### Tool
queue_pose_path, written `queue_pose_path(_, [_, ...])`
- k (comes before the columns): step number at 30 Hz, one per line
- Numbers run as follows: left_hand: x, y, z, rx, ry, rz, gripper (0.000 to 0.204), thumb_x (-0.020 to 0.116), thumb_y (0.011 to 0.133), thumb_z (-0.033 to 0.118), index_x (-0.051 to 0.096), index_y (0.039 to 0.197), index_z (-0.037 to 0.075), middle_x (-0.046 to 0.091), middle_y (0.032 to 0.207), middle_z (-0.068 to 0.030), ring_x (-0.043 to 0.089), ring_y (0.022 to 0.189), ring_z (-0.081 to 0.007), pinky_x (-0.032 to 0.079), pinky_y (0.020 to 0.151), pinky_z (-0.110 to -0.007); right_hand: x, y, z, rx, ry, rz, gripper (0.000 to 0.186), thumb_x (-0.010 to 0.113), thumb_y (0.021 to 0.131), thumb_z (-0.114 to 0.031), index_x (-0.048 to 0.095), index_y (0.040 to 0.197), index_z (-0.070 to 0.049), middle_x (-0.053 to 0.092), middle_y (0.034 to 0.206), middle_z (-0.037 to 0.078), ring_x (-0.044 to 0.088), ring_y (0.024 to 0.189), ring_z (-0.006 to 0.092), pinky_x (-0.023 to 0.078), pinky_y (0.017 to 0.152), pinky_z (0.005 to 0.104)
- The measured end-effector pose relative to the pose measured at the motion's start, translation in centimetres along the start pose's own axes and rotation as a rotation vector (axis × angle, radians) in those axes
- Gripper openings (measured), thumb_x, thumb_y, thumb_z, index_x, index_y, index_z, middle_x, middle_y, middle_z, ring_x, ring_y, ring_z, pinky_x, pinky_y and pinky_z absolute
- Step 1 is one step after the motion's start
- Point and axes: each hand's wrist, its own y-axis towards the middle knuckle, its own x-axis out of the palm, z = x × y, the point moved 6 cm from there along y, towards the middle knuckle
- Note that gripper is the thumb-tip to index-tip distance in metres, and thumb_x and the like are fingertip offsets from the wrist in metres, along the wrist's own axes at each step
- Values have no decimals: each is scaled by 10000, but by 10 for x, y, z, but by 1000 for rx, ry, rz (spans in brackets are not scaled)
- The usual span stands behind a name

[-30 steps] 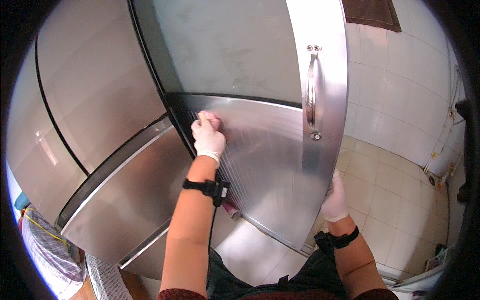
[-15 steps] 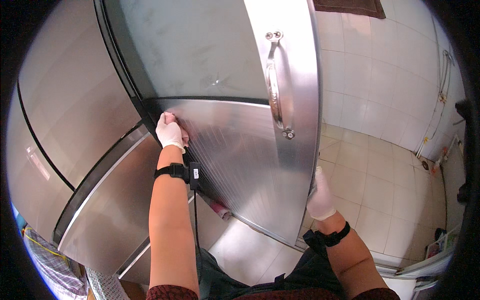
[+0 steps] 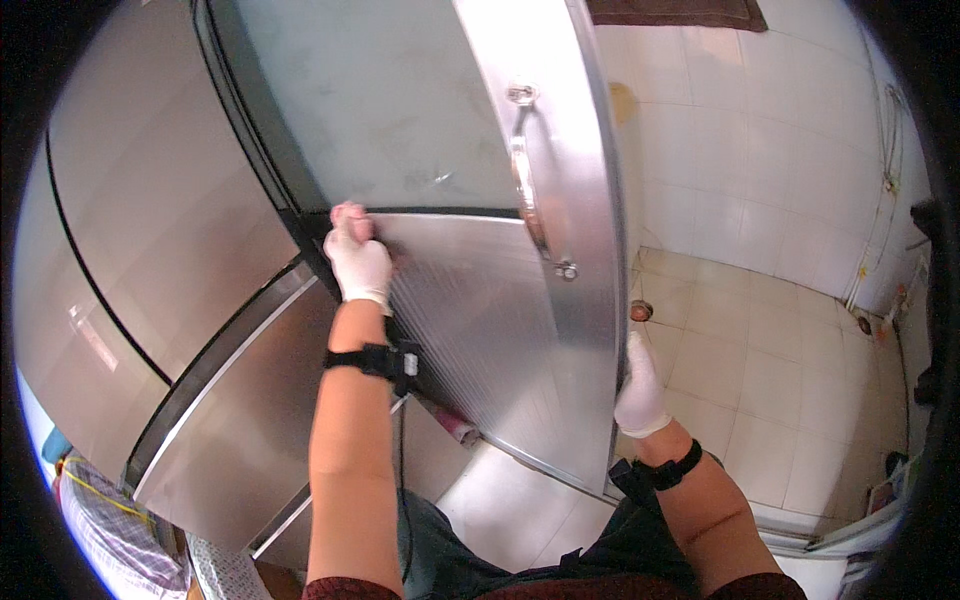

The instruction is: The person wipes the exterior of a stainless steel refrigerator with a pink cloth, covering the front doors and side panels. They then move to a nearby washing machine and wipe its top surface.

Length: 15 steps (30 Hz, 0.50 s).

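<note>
A metal-framed door [image 3: 583,180] with a frosted upper pane [image 3: 390,100] and a ribbed silver lower panel [image 3: 470,290] stands before me. My left hand [image 3: 360,265], in a white glove, is closed around a bunched pink cloth [image 3: 352,218]. It presses the cloth at the panel's upper left corner, by the dark rail under the pane. My right hand [image 3: 642,395], also gloved, grips the door's free edge low down, thumb pointing up; its other fingers are mostly hidden. The curved metal handle [image 3: 527,185] sits higher on the door, touched by neither hand.
Right of the door lie a tiled floor [image 3: 750,370] and a white tiled wall [image 3: 740,170]. A small round brown object [image 3: 641,310] is on the floor near the door edge. Glossy panels [image 3: 150,230] stand at left, with checked fabric [image 3: 110,520] below.
My left hand has moved up and slightly right with the cloth, to the rail. The door's handle side appears farther left, and the round floor object now shows. My right hand stays at the edge.
</note>
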Motion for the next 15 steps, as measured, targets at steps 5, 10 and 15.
queue_pose_path(5, [26, -85, 110, -126, -934, -221, 167, 570, 972, 33, 607, 1135, 40, 603, 944, -42, 590, 858, -129, 480, 721, -242, 15, -6, -10, 42, 193, -129, 501, 358, 1109, -406, 651, 1253, -25, 690, 1152, 57, 625, 1054, 153, 489, 953, 315])
queue_pose_path(10, [35, -107, 147, -202, -1076, -246, 219, 644, 1032, 212, 587, 1122, 22, 597, 886, -13, 564, 779, -72, 440, 640, -208, 15, -7, -17, -34, 67, -141, 468, 354, 1119, -370, 573, 1368, -40, 642, 1287, 50, 596, 1147, 173, 457, 1022, 332])
queue_pose_path(15, [23, -29, 17, -190, -887, -141, 211, 577, 980, 74, 585, 1177, -3, 586, 1074, -71, 566, 886, -143, 476, 770, -263, 11, -7, -20, -54, 54, -100, 500, 330, 1127, -379, 557, 1401, -28, 618, 1341, 40, 573, 1198, 166, 436, 1052, 340])
